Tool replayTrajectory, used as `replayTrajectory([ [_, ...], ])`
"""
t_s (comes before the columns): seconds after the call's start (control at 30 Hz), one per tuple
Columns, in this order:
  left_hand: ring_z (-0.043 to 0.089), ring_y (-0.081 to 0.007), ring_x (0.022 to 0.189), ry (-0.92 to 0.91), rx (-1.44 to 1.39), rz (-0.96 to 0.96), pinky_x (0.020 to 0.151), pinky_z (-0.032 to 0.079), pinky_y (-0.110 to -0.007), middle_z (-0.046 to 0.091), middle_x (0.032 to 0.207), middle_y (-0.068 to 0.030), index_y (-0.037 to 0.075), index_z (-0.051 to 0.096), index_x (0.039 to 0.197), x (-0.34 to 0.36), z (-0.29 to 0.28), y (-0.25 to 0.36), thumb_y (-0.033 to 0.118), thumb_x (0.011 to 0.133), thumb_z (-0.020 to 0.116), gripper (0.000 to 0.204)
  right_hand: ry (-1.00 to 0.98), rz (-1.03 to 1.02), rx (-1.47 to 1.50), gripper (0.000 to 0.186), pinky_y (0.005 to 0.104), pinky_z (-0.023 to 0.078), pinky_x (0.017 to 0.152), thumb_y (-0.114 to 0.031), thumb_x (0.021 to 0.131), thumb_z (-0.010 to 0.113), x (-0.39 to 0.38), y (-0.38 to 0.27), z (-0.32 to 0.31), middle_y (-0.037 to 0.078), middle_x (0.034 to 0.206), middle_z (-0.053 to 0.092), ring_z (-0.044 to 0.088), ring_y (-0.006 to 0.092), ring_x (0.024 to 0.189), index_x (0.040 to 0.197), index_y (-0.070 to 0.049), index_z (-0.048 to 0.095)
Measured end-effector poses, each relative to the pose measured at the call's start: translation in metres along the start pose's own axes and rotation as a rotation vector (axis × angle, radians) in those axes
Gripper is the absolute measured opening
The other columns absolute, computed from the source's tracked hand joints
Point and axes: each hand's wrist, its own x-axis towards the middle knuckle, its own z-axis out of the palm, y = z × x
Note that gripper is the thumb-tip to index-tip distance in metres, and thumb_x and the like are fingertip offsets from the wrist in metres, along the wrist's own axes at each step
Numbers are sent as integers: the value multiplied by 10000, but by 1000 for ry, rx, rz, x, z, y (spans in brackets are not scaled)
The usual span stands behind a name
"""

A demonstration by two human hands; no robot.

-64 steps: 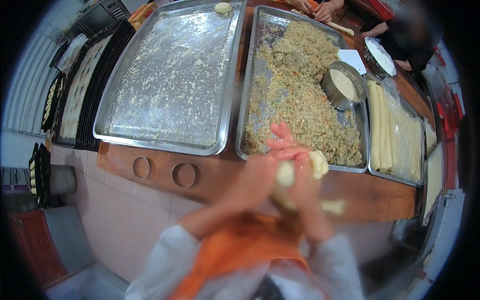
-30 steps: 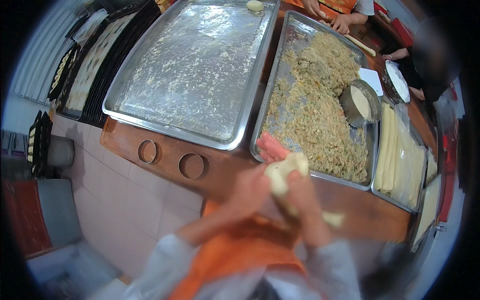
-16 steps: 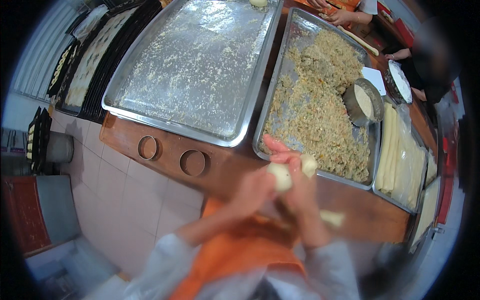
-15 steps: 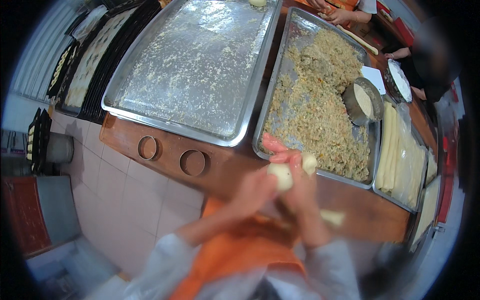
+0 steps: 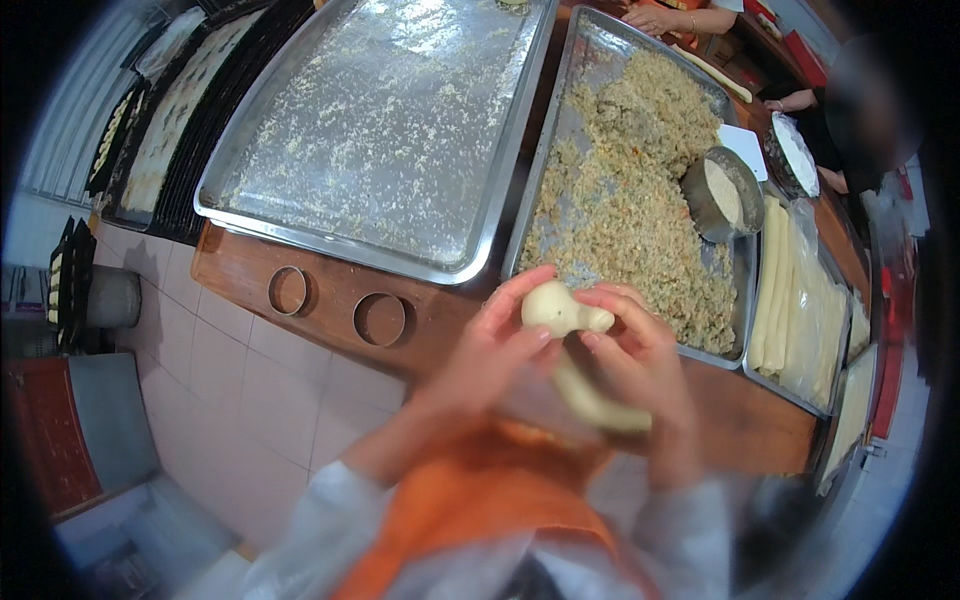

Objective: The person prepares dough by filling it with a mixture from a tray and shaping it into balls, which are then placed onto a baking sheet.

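Observation:
A smooth pale dough ball (image 5: pixel 548 306) with a narrower knob at its right side is held over the table's front edge. My left hand (image 5: pixel 497 335) cups the round part, thumb underneath and fingers behind. The knob is pinched between the thumb and fingers of my right hand (image 5: pixel 632 340). Below the hands, a length of dough rope (image 5: pixel 600 408) curves toward the right wrist, partly blurred. Just beyond my fingers is a metal tray (image 5: pixel 546 165) heaped with crumbly, speckled filling (image 5: pixel 640 190).
Left of the filling stands a large flour-dusted tray (image 5: pixel 350 140). Two metal rings (image 5: pixel 381 319) lie near the wooden table's edge (image 5: pixel 235 265). A metal bowl (image 5: pixel 705 205) sits in the filling. Dough ropes (image 5: pixel 772 290) fill a tray at right. Other people's hands (image 5: pixel 660 18) work at the far side.
My right hand has moved from around the dough to its right side, now pinching the knob. My left fingers have spread around the ball, and more of the dough rope shows below.

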Motion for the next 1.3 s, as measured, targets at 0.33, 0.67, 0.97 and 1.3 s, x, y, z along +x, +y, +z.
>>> replayTrajectory([
  [0.33,482,-105,468,235,-1,-11,395,391,-225,569,805,-77,35,463,1115,10,20,-7,305,933,331,352,75,-26,142,183,314,455,769,-26,751,605,-2,3,7,114,978,571,567,233,912,933,-42,606],
  [0.67,472,-81,449,148,-32,-72,351,339,-189,575,786,-66,22,492,997,4,11,1,213,932,400,222,106,-195,-149,225,315,460,748,-4,732,609,-7,4,9,130,964,561,567,265,895,949,-62,604],
  [0.97,559,-116,582,38,89,-150,478,441,-202,582,898,-75,24,484,1045,8,-8,4,217,902,476,241,88,-344,-416,256,336,478,727,79,649,637,-16,-16,9,145,943,585,576,293,861,874,-28,579],
  [1.3,511,-86,945,-32,266,91,812,441,-245,547,1042,-41,23,442,1169,2,-3,-13,56,774,615,432,63,-467,-490,193,363,489,723,99,629,619,-20,-22,12,97,899,620,595,267,821,749,-45,574],
])
